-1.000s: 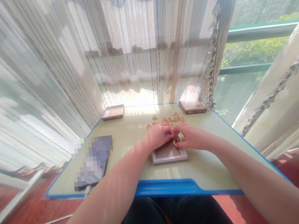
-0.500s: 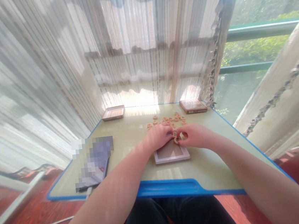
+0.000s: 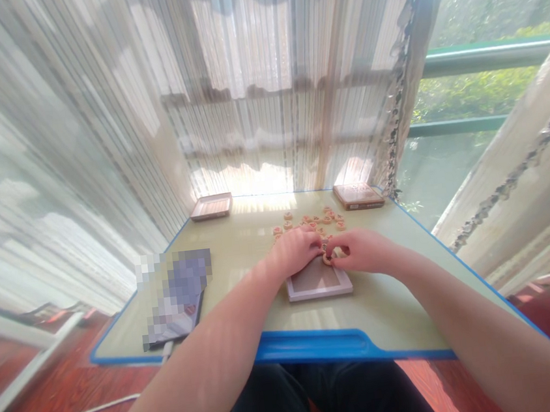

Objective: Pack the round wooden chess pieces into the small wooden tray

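Sheer striped curtains (image 3: pixel 251 71) back the pale green, blue-rimmed bench (image 3: pixel 241 255). At the far edge of the shallow white-framed tray (image 3: pixel 318 281), the hands have parted slightly: right hand (image 3: pixel 364 251) pinches a small round wooden piece (image 3: pixel 327 260); left hand (image 3: pixel 295 251) curled, grip unclear.

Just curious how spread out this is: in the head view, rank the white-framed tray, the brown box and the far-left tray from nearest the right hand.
1. White-framed tray, right beside the right hand.
2. Brown box, far right corner.
3. Far-left tray, far left corner.
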Tool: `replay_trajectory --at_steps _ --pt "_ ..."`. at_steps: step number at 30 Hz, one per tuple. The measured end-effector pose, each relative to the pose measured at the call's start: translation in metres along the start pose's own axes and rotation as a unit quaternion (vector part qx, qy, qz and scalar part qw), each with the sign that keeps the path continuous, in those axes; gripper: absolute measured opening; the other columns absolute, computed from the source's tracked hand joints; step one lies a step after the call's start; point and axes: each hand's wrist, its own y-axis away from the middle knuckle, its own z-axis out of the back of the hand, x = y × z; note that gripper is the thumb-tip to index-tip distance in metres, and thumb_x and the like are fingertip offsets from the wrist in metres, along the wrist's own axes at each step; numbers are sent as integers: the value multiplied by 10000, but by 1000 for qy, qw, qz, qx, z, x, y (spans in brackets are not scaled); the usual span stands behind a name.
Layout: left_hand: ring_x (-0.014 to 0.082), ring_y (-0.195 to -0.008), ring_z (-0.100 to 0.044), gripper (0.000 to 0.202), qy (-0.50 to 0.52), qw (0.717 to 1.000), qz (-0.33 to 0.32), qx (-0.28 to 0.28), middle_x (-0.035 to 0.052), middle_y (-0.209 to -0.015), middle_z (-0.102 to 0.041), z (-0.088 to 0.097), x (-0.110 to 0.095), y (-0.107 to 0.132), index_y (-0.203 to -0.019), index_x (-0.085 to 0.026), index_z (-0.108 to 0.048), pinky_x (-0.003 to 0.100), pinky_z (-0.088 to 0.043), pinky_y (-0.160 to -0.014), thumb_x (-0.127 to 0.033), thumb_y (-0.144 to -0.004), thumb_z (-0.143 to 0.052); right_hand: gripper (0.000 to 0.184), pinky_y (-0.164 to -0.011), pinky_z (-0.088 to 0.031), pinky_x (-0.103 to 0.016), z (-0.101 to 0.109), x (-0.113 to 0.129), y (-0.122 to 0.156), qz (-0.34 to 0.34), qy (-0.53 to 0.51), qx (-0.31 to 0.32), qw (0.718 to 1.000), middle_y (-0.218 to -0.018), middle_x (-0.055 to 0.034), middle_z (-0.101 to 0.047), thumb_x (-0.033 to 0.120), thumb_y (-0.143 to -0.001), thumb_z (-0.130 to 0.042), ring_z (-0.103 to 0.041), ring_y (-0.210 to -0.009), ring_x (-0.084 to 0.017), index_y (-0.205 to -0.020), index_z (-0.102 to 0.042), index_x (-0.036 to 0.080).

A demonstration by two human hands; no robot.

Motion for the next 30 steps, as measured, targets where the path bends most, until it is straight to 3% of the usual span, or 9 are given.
replay_trajectory --at_steps 7,13,17,20,23,26,30 --pt "207 -955 -631 156 -1 1000 9 2 33 -1008 -665 0 -1 1 -910 -213 -684 288 -505 -842 -322 -843 -593 223 -505 -260 -261 2 -1 2 38 -29 -28 998 -526 22 -538 380 -790 -559 -431 -500 -110 -795 -748 262" --pt "205 -972 -632 200 42 999 -1 -25 35 -1079 -652 -2 3 0 -987 -222 -670 300 -516 -865 -221 -802 -596 361 -532 -310 -271 -6 -23 -16 22 -42 -175 983 -511 13 -525 476 -854 -490 -478 -522 -134 -844 -729 207" --pt "185 -1040 -611 306 80 995 -21 -61 20 -1096 -654 -3 7 -2 -890 -225 -694 299 -481 -958 -45 -722 -513 380 -746 -432 -314 -23 -54 -36 35 -46 -254 966 -761 -67 -651 435 -877 -461 -593 -813 -206 -779 -738 193" --pt "173 -1036 -612 335 106 989 3 -105 20 -1054 -666 -2 11 -4 -820 -216 -701 296 -478 -969 -2 -684 -482 374 -922 -423 -380 -33 -69 -43 33 -39 -249 967 -1033 -100 -678 442 -871 -472 -586 -995 -246 -953 -747 201" --pt "169 -999 -622 355 105 984 41 -137 29 -1006 -676 0 16 -6 -790 -201 -701 299 -483 -958 15 -667 -448 424 -1050 -343 -437 -36 -70 -45 35 -34 -205 978 -1266 -79 -619 478 -884 -451 -515 -1189 -263 -1150 -682 242" --pt "172 -977 -626 355 86 980 81 -161 37 -971 -683 1 24 -8 -796 -189 -701 300 -487 -941 -2 -672 -426 431 -1075 -314 -436 -34 -66 -45 36 -35 -170 984 -1236 -67 -645 482 -906 -412 -517 -1197 -247 -1143 -682 245" --pt "179 -966 -635 329 60 974 135 -169 39 -945 -695 1 35 -8 -803 -186 -704 295 -494 -919 -43 -684 -433 403 -1012 -366 -410 -32 -65 -42 5 -26 -204 979 -1107 -84 -678 471 -895 -442 -544 -1082 -245 -1008 -730 213"
